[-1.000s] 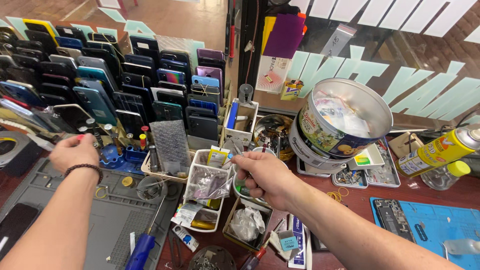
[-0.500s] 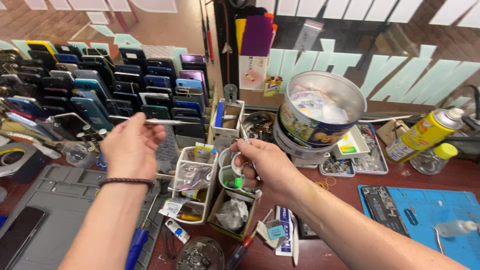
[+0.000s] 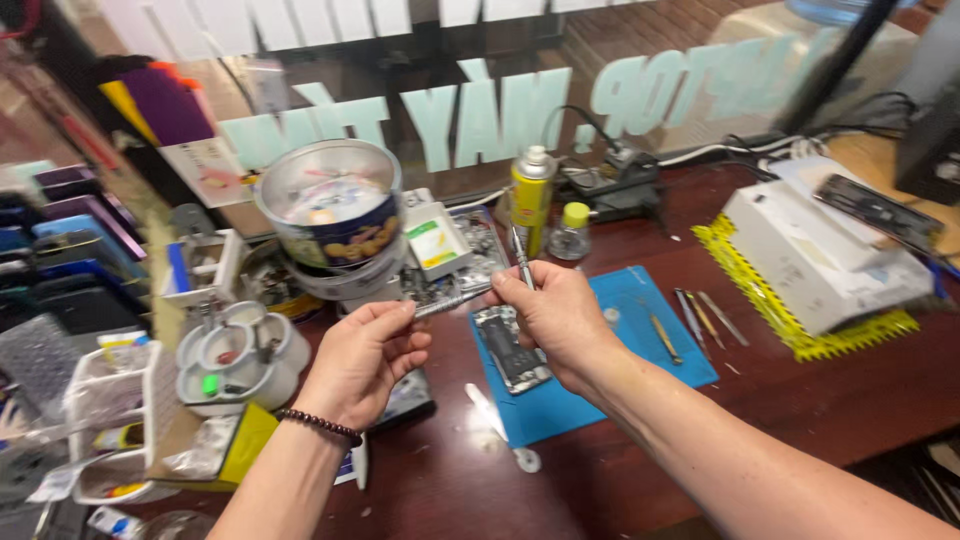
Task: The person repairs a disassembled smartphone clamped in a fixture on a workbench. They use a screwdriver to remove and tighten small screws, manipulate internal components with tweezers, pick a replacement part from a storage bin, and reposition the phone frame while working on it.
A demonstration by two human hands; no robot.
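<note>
My left hand (image 3: 362, 352) pinched one end of a thin grey metal tool (image 3: 452, 301), and my right hand (image 3: 556, 316) gripped a slim metal screwdriver (image 3: 521, 257) upright, both above the dark red wooden bench (image 3: 800, 400). Under them lay a blue rubber mat (image 3: 600, 370); further stood a round metal tin (image 3: 330, 205).

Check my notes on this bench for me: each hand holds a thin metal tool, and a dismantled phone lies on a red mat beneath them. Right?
Not quite: the head view shows the mat is blue, not red. The left hand and right hand do each hold a thin metal tool, above the dismantled phone.
</note>
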